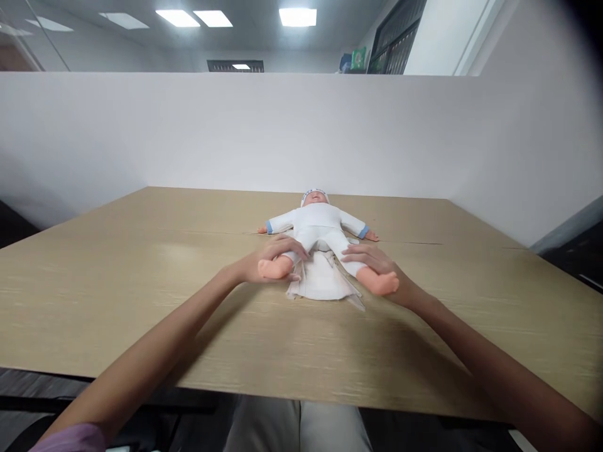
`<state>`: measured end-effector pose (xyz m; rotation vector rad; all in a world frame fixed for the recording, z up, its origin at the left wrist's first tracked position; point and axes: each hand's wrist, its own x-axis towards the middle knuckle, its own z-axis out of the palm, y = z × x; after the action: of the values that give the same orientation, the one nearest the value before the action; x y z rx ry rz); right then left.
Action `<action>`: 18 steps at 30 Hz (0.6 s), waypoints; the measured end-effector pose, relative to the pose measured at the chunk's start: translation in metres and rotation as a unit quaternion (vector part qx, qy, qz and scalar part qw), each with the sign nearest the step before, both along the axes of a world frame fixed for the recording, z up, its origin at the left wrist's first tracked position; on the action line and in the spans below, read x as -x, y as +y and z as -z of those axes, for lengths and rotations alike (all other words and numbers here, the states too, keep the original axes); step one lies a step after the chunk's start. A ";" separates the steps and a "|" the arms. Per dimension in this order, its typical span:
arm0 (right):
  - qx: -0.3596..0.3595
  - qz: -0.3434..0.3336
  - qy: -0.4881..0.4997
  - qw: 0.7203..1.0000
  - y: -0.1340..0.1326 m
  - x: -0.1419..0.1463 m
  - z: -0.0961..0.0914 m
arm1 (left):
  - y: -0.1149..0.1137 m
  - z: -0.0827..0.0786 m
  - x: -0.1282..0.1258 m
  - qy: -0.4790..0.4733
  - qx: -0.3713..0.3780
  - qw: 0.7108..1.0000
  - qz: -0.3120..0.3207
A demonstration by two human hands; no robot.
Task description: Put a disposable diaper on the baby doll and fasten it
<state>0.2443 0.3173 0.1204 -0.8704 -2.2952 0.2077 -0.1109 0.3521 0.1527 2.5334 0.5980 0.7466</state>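
1. Your main thing is the baby doll in a white suit with blue cuffs [318, 217], on its back in the middle of the pale wood-toned bench [117, 270], straight ahead of you.
2. Read its long axis: it runs away from you, the patterned white cap [315, 192] at the far end and the bare pinkish feet nearest you, legs spread in a V.
3. Your left hand [272, 249] has its fingers bent over the lower leg on your left, thumb showing below the foot; it looks like a grip on that leg.
4. Your right hand [382, 258] has its fingers laid across the other lower leg; its thumb is hidden, so I cannot tell whether they close on it.
5. The key relation: the soft white flared pad [323, 284] lies flat between your hands, running from the doll's seat towards you, widening at the near edge.
6. Your left hand is nearer to that pad, its thumb just by the edge; your right sits further out.
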 end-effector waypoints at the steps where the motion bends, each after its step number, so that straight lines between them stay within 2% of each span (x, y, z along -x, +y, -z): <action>1: -0.008 -0.018 -0.023 1.000 0.001 -0.007 0.007 | 0.000 0.011 0.008 0.000 0.002 1.000 -0.004; 4: -0.036 -0.051 -0.077 0.995 0.004 -0.019 0.028 | -0.001 0.037 0.020 -0.001 0.004 1.000 0.000; 6: -0.043 -0.050 -0.091 0.994 0.007 -0.022 0.037 | -0.002 0.045 0.021 0.014 -0.007 1.000 0.011; 12: -0.025 -0.033 -0.112 0.993 0.002 -0.021 0.034 | -0.006 0.041 0.020 0.071 -0.005 0.997 0.022; 15: 0.022 -0.029 -0.112 0.993 0.000 -0.024 0.031 | -0.008 0.040 0.022 0.090 0.013 0.996 0.022; 18: 0.099 -0.041 -0.102 0.989 0.003 -0.030 0.029 | -0.009 0.037 0.021 0.096 0.040 0.994 0.014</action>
<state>0.2747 0.3200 0.0909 -0.9328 -2.5359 0.4055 -0.1321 0.3428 0.1160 2.5504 0.6408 0.4611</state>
